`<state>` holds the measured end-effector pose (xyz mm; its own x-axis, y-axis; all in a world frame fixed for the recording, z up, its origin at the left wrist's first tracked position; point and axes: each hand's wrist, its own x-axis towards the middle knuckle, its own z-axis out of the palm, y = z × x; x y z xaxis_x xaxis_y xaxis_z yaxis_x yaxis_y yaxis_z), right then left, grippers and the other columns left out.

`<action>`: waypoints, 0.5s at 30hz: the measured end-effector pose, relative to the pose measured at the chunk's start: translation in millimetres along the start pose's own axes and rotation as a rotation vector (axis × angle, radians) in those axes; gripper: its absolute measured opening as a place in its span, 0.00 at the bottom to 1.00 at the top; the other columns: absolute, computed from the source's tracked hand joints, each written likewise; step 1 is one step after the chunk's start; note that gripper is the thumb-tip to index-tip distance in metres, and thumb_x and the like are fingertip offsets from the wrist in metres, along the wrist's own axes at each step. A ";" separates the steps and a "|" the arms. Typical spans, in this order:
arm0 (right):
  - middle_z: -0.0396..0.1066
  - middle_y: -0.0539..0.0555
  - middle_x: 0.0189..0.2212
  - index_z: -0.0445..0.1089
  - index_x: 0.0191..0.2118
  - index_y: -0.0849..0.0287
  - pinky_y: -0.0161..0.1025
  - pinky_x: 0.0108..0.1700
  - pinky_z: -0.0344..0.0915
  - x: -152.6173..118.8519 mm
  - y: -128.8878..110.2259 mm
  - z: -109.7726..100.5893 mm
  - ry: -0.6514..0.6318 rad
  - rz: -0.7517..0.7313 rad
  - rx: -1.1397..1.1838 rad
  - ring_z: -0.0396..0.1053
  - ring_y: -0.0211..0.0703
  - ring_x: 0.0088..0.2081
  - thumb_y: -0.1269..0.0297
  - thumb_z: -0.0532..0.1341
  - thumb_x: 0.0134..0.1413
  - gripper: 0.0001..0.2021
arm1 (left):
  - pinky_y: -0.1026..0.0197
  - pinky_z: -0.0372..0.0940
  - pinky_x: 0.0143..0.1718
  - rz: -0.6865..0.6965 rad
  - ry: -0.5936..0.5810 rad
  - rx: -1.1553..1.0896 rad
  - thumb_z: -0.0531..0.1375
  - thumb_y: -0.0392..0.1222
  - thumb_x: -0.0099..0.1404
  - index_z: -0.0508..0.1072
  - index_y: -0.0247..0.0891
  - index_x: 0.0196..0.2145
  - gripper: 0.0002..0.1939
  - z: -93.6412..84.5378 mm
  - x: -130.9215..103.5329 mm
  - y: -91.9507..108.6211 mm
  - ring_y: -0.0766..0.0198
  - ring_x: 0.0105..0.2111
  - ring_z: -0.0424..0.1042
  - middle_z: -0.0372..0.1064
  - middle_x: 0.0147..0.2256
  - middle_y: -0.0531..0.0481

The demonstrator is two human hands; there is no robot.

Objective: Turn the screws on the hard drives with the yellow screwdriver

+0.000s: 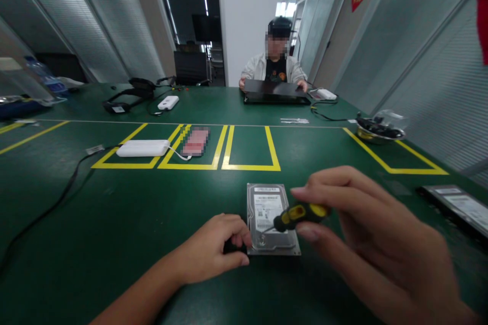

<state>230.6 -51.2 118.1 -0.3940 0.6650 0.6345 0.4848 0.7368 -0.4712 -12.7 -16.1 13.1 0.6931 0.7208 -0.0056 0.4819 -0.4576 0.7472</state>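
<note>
A hard drive [267,213] with a white label lies flat on the green table in front of me. My left hand [217,246] is at its near left edge, fingers curled and fingertips against the side. A dark patch shows under those fingers; I cannot tell if it is shadow or an object. Between thumb and fingers, my right hand [381,233] grips a short yellow-and-black screwdriver [301,215]. Its shaft slants down to the left, with the tip over the lower part of the drive near a round spot. Whether the tip touches is not clear.
Another drive-like device [461,208] lies at the right. Behind it stands a metal bowl [379,134] of dark parts. A white power bank [143,148] is cabled to a pinkish phone [196,142]. Across the table, a person holds a black flat panel [276,92].
</note>
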 end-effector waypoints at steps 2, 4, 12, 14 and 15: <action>0.67 0.53 0.42 0.67 0.48 0.54 0.37 0.39 0.66 -5.1 7.4 -15.6 0.076 0.050 -0.223 0.68 0.41 0.42 0.67 0.61 0.61 0.10 | 0.62 0.59 0.37 -0.004 0.015 -0.017 0.66 0.36 0.59 0.72 0.39 0.37 0.08 -2.6 -2.1 2.4 0.66 0.32 0.67 0.66 0.32 0.57; 0.68 0.54 0.42 0.66 0.46 0.55 0.40 0.40 0.66 -14.5 22.5 -26.6 0.135 0.083 -0.474 0.68 0.44 0.41 0.60 0.59 0.63 0.08 | 0.63 0.59 0.36 0.021 0.056 -0.011 0.63 0.34 0.60 0.71 0.38 0.35 0.05 -4.8 -3.9 5.0 0.67 0.32 0.67 0.66 0.32 0.56; 0.67 0.57 0.36 0.61 0.39 0.60 0.39 0.32 0.66 -76.7 102.1 -19.1 0.010 0.195 -0.972 0.70 0.47 0.36 0.55 0.48 0.69 0.14 | 0.56 0.59 0.33 0.427 0.309 0.355 0.58 0.31 0.65 0.70 0.37 0.34 0.04 -5.3 -7.1 33.7 0.62 0.30 0.66 0.68 0.29 0.51; 0.65 0.56 0.35 0.60 0.37 0.59 0.38 0.29 0.65 -85.1 110.3 -12.8 -0.056 0.247 -0.977 0.68 0.45 0.33 0.56 0.47 0.68 0.13 | 0.55 0.60 0.31 0.550 0.388 0.498 0.59 0.30 0.65 0.71 0.37 0.36 0.04 -6.9 -9.3 53.7 0.63 0.28 0.66 0.70 0.28 0.51; 0.64 0.56 0.35 0.59 0.36 0.59 0.38 0.27 0.65 -87.4 112.5 -10.0 -0.086 0.267 -0.971 0.68 0.44 0.32 0.57 0.47 0.68 0.13 | 0.55 0.61 0.31 0.590 0.413 0.533 0.60 0.32 0.66 0.72 0.37 0.39 0.04 -8.3 -10.8 65.0 0.63 0.28 0.67 0.70 0.29 0.51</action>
<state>327.4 -27.7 15.8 -0.2155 0.8284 0.5170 0.9762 0.1697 0.1350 6.7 -49.2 67.2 0.7087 0.3745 0.5979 0.3645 -0.9200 0.1441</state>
